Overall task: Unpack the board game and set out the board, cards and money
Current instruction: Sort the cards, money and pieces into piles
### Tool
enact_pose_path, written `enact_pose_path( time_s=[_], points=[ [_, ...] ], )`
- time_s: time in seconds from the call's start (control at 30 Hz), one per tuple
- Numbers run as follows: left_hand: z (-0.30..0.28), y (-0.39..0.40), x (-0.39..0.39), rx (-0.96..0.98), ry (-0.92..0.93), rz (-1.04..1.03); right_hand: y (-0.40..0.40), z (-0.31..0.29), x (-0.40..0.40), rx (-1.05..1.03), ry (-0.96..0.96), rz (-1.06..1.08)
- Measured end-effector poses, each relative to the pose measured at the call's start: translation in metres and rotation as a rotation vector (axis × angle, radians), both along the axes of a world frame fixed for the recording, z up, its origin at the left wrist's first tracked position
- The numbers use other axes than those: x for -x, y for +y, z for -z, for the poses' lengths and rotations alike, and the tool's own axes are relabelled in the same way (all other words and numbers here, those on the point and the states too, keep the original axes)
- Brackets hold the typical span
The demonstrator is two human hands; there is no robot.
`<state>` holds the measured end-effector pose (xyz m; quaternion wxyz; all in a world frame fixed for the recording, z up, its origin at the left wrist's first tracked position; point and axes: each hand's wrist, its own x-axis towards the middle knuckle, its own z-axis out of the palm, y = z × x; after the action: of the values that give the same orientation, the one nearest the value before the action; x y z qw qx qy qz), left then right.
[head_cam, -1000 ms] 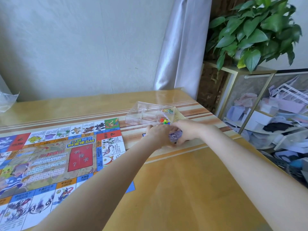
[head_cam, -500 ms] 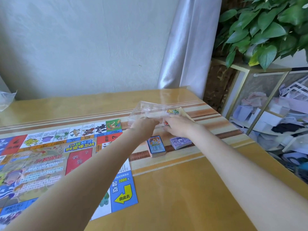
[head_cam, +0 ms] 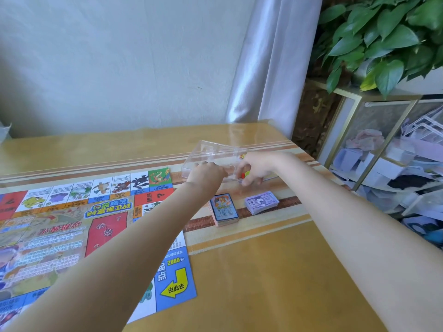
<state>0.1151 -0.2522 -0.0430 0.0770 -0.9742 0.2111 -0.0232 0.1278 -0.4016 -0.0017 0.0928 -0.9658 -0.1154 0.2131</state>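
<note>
The colourful game board (head_cam: 72, 224) lies unfolded on the left of the table. A clear plastic game box (head_cam: 213, 152) sits at the far middle. My left hand (head_cam: 206, 174) grips the box's near edge. My right hand (head_cam: 254, 167) reaches into the box and pinches small coloured playing pieces (head_cam: 245, 175). In front of the box lie a card stack (head_cam: 224, 208) and a purple money stack (head_cam: 261, 202), side by side on the striped runner.
The wooden table (head_cam: 275, 271) has a striped runner across its middle. A curtain (head_cam: 268, 63) hangs behind the far corner. To the right stand a potted plant (head_cam: 388, 37) and a gold-framed shelf (head_cam: 383, 144) full of clutter.
Both hands let go of the purple money stack, left it on the runner beside the cards, and moved up to the clear box. The camera view shifted left and down.
</note>
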Motion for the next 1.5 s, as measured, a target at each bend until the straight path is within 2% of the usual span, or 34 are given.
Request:
enact_pose_path(
  time_s=[0.13, 0.37, 0.6, 0.73, 0.93, 1.03, 1.2, 1.3, 1.5],
  points=[
    [0.0, 0.001, -0.001, 0.011, 0.003, -0.001, 0.002, -0.004, -0.015, 0.061, 0.109, -0.059],
    [0.001, 0.001, -0.002, -0.008, -0.003, 0.015, 0.016, -0.003, -0.016, 0.251, 0.081, -0.108],
    [0.002, 0.0, 0.002, 0.004, -0.006, -0.004, 0.022, -0.011, -0.025, 0.28, 0.158, -0.106],
    [0.0, 0.001, 0.0, 0.028, 0.005, -0.01, 0.014, -0.014, -0.02, 0.123, 0.148, -0.094],
    [-0.003, 0.001, 0.003, 0.056, -0.001, -0.017, -0.011, -0.008, -0.013, -0.328, 0.059, 0.089],
    [-0.003, 0.001, 0.003, 0.06, -0.007, -0.016, -0.019, -0.011, -0.012, -0.373, 0.002, 0.122],
    [-0.008, 0.003, 0.005, 0.03, -0.061, -0.022, -0.046, -0.026, -0.009, -0.241, -0.031, 0.194],
    [-0.007, 0.004, 0.007, -0.001, -0.084, -0.022, -0.054, -0.014, 0.001, -0.094, -0.002, 0.203],
    [0.001, 0.006, 0.012, -0.018, -0.049, -0.01, -0.048, 0.012, 0.017, 0.04, 0.016, 0.147]
  ],
)
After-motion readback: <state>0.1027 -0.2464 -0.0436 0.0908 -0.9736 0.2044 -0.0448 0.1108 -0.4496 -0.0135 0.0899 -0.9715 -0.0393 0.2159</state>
